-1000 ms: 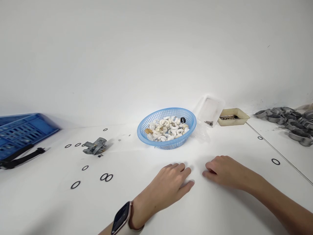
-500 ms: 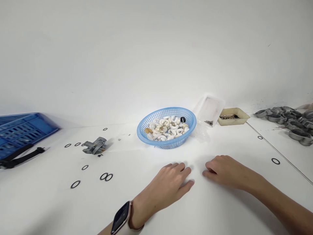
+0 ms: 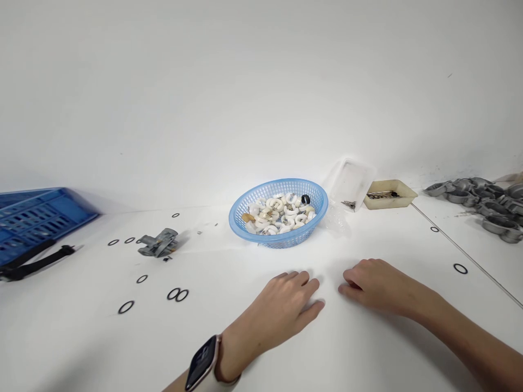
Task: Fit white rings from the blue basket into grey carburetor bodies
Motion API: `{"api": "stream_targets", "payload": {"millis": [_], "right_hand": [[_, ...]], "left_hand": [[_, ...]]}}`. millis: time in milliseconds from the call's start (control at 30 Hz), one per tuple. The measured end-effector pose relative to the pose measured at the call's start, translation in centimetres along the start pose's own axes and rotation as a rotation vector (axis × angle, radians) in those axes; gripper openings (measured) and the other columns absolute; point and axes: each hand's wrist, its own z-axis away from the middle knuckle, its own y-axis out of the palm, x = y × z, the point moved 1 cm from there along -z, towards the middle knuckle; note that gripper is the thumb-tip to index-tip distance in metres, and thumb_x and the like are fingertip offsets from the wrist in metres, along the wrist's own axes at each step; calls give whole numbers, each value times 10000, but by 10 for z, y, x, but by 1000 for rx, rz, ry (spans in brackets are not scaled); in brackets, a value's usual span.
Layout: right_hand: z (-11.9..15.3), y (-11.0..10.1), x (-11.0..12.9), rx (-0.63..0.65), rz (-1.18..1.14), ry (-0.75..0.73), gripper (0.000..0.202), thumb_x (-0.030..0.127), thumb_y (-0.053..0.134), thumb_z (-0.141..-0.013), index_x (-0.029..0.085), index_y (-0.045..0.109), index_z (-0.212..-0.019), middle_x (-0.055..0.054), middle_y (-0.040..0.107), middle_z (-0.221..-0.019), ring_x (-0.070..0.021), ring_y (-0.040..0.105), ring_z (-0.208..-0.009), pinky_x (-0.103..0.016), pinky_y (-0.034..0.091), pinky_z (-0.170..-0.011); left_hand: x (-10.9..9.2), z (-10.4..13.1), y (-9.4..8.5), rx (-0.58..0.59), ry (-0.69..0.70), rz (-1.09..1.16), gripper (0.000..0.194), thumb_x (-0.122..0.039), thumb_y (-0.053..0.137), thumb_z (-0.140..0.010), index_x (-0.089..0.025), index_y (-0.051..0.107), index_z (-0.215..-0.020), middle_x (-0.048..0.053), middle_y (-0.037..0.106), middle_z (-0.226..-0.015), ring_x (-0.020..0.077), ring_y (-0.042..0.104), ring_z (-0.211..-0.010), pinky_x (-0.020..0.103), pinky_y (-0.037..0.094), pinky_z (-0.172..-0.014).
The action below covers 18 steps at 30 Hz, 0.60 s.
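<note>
Closest, at the bottom, a smartwatch (image 3: 202, 362) on the left wrist; just past it, the left hand (image 3: 288, 302), palm down on the white table (image 3: 347, 348), empty and loosely open, with fingers a little bent and thumb spread well away from them; across a small gap, the right hand (image 3: 370, 284), low on the table, with fingers curled in and thumb tip near the first fingertip; too hidden to tell if fully closed or around something; the two hands apart from each other.

Off to the left, thin black rings (image 3: 177, 294) flat on the table, two of them touching; another black ring (image 3: 460, 269) to the right; farther left, a black strap (image 3: 41, 264) in front of a blue plastic crate (image 3: 44, 220); between crate and basket, a grey metal carburetor body (image 3: 158, 243) on its own.

Past both hands, near but not touching, the round blue plastic basket (image 3: 286, 238), full of white C-shaped pieces (image 3: 278, 215); beside it, clear bubble wrap (image 3: 337, 222) and a tilted white tray (image 3: 353, 182) with tiny screws (image 3: 348, 204); next, a cream tray (image 3: 390, 201) with small dark bits; far right, a pile of grey metal bowls (image 3: 484, 201); behind everything, a plain white wall (image 3: 261, 98).
</note>
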Motion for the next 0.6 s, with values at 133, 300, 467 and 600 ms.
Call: {"api": "stream_targets", "payload": {"millis": [133, 300, 467, 600], "right_hand": [[0, 0, 0, -5, 9, -2, 400, 291, 428, -951, 193, 254, -603, 47, 317, -501, -104, 251, -480, -298, 158, -527], [0, 0, 0, -14, 17, -11, 403, 294, 426, -951, 194, 254, -601, 45, 342, -506, -105, 267, -480, -300, 169, -519], [1, 0, 0, -5, 13, -3, 405, 301, 425, -955, 196, 254, -603, 44, 340, -508, -104, 262, -478, -297, 172, -520], [0, 0, 1, 0, 12, -3, 402, 301, 419, -961, 197, 265, -605, 44, 348, -512, -104, 279, -483, -297, 174, -530]], "left_hand": [[0, 0, 0, 9, -1, -8, 268, -350, 400, -1056, -198, 529, -877, 33, 593, -856, 218, 612, -736, 345, 447, -637], [0, 0, 0, 11, -2, -9, 259, -347, 408, -1054, -198, 533, -883, 32, 594, -857, 219, 614, -745, 343, 449, -646], [0, 0, 0, 10, -3, -2, 289, -359, 379, -1060, -197, 539, -882, 32, 592, -849, 205, 609, -735, 324, 449, -648], [0, 0, 1, 7, -2, 3, 280, -355, 388, -1058, -200, 532, -874, 31, 586, -843, 212, 607, -737, 327, 442, -648]]}}
